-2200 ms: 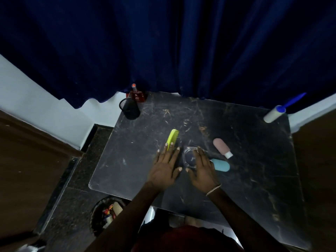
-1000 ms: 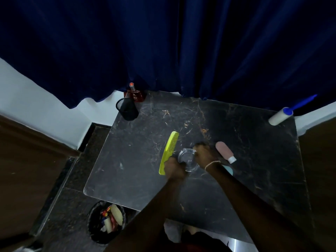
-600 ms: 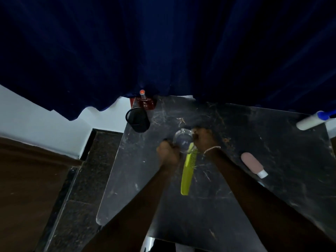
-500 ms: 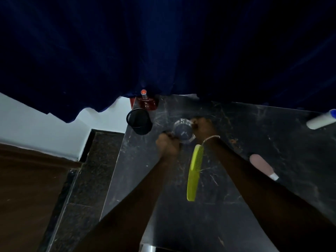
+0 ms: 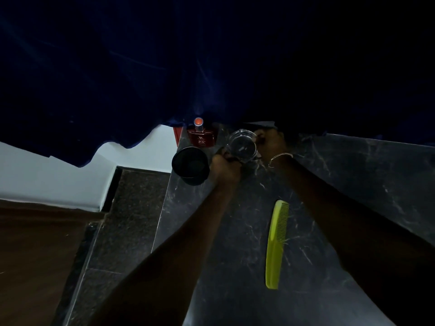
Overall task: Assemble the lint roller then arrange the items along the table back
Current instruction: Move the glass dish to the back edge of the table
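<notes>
A clear glass jar (image 5: 242,147) is at the back of the dark marble table (image 5: 353,175), just right of a red perfume bottle (image 5: 201,137). My left hand (image 5: 225,167) grips the jar's near left side. My right hand (image 5: 270,143) grips its right side, a bracelet on the wrist. A black cup (image 5: 190,165) stands at the table's left edge, beside my left hand. A yellow-green comb (image 5: 275,243) lies flat on the table between my forearms. The lint roller is out of view.
A dark blue curtain (image 5: 164,67) hangs over the table's back edge. The table's left edge drops to a dark stone floor (image 5: 131,208) and a white wall base (image 5: 58,182).
Both hands have carried the glass jar from the table's middle to the back, beside the red bottle. The comb stays behind. The view has swung left, so the roller and small bottles have left the frame.
</notes>
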Demonstrator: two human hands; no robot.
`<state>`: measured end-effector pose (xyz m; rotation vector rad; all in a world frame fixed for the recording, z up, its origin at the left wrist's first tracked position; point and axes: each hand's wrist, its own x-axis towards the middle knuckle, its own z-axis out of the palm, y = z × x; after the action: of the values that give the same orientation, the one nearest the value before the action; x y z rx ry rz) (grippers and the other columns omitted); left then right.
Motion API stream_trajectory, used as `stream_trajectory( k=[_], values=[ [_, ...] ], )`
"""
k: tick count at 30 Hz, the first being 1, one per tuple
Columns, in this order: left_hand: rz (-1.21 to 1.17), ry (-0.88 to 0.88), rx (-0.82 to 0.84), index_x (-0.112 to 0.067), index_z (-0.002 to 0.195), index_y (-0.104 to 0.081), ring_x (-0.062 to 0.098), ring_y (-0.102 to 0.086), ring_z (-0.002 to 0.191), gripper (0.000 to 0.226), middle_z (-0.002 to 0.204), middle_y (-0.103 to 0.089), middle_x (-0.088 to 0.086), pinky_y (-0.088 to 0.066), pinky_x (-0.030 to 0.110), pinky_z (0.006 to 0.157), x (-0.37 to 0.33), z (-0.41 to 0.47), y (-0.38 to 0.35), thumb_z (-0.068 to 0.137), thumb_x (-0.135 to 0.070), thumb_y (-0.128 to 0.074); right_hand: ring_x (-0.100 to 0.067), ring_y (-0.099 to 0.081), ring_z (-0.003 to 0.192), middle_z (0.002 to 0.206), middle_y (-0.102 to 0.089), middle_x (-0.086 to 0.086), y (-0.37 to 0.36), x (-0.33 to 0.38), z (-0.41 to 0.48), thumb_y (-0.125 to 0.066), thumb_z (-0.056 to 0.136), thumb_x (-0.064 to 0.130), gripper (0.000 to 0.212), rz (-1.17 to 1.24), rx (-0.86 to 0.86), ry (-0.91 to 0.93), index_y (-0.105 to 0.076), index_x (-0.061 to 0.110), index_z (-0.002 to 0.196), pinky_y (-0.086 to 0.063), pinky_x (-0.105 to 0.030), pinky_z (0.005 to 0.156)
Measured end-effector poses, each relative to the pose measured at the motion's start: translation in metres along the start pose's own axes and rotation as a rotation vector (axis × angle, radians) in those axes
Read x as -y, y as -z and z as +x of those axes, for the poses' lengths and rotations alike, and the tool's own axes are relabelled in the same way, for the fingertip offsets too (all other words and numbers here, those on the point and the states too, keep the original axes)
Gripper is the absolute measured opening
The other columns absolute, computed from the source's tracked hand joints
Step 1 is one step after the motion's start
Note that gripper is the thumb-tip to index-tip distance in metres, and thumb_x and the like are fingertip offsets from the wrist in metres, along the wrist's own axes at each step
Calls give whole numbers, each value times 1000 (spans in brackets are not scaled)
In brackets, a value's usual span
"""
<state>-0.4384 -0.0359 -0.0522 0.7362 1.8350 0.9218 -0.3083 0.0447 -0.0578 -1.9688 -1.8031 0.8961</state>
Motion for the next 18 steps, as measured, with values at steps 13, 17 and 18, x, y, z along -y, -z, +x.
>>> stream_trajectory(
  k=[13,17,18],
  values=[
    [-84,7,-37,-3,129,-67,33,-67,123,35,130,-71,18,-54,44,107,3,6,-3,95,3,-65,-34,-70,101,106,-74,-19,-5,-5,-2,-56,97,13,23,122,26,-39,-74,4,108,-57,-45,91],
    [-5,-31,-58,-6,129,-69,31,-68,119,36,127,-73,16,-56,42,103,6,1,-2,93,-2,-67,-32,-66,113,119,-70,-18,-1,-5,-14,-56,98,21,28,158,5,-83,-70,7,119,-50,-32,94],
    [3,-22,-82,-6,127,-70,31,-68,119,32,126,-73,16,-56,42,102,6,-2,-2,95,-5,-68,-31,-63,118,124,-68,-17,0,-6,-20,-56,99,22,31,140,3,-75,-67,8,123,-47,-30,98]
  ],
)
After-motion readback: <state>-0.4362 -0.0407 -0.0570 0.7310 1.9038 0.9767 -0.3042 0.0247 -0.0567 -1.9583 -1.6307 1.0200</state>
